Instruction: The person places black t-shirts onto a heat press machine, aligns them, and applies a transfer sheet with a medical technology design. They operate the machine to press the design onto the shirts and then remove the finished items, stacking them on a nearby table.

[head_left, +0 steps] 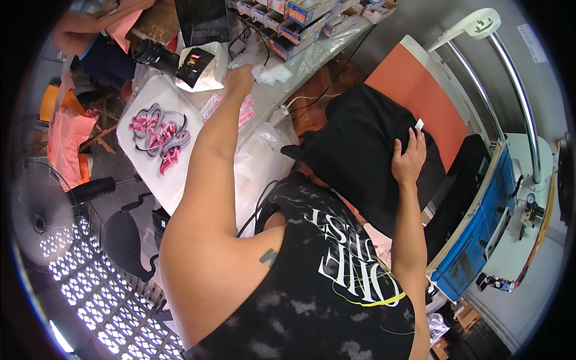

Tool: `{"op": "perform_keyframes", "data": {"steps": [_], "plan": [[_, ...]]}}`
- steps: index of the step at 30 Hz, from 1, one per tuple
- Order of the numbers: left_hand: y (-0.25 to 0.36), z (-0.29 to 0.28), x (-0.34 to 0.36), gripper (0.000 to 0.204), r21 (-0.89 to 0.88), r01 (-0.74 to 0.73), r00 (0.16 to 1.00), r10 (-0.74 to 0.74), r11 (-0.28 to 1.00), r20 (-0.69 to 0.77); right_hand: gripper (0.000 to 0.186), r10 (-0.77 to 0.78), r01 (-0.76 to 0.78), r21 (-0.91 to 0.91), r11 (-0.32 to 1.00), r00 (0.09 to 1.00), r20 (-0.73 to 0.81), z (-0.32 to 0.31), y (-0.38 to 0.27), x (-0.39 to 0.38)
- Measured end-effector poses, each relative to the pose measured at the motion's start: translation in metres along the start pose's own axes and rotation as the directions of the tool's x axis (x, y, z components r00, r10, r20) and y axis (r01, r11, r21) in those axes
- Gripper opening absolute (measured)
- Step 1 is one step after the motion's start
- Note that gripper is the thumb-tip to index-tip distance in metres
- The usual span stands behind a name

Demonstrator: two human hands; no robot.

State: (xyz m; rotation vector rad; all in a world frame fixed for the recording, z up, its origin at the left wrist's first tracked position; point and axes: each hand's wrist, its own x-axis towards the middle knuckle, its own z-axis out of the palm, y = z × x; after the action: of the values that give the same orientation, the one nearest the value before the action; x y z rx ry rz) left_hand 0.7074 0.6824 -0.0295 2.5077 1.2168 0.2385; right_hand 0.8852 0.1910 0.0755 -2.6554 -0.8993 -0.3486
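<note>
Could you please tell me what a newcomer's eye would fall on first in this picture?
Probably the white sheet with its coiling pink-and-grey design, lying left of the person's left forearm. Next would come the black cloth right of centre, under the spread right hand, with an orange panel showing beyond it. At the far right, a blue panel also stands out.

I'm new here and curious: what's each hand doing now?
Left hand: beside white plastic; grip can't be told.
Right hand: open, on black cloth.

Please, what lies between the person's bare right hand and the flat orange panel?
In the head view, a loose black cloth lies between the right hand and the orange panel.
</note>
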Motion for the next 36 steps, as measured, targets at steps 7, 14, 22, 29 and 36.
{"op": "perform_keyframes", "data": {"steps": [7, 14, 22, 29, 36], "plan": [[0.093, -0.008, -0.047, 0.021, -0.959, 0.276, 0.959, -0.084, 0.069, 0.27, 0.023, 0.147, -0.099, 0.461, 0.882, 0.987, -0.07, -0.05, -0.027, -0.02], [0.253, -0.037, -0.206, 0.018, -0.549, 0.834, 0.458, 0.481, 0.059, 0.748, 0.018, 0.401, -0.519, 0.837, 0.176, 0.814, 0.421, -0.06, -0.063, -0.052], [0.318, -0.017, -0.21, 0.03, -0.911, 0.097, 0.827, 0.477, 0.401, 0.298, 0.024, 0.533, -0.693, 0.649, 0.312, 0.694, 0.484, -0.053, 0.017, -0.008], [0.322, 0.014, -0.173, 0.016, -0.465, -0.816, 0.464, 0.868, 0.343, -0.174, 0.032, 0.547, -0.556, 0.199, 0.807, 0.831, 0.103, -0.043, 0.018, 0.0], [0.323, 0.027, -0.177, 0.023, -0.368, -0.864, 0.412, 0.903, 0.345, -0.12, 0.024, 0.26, -0.263, -0.002, 0.965, 0.957, -0.131, -0.009, 0.021, -0.039]]}}
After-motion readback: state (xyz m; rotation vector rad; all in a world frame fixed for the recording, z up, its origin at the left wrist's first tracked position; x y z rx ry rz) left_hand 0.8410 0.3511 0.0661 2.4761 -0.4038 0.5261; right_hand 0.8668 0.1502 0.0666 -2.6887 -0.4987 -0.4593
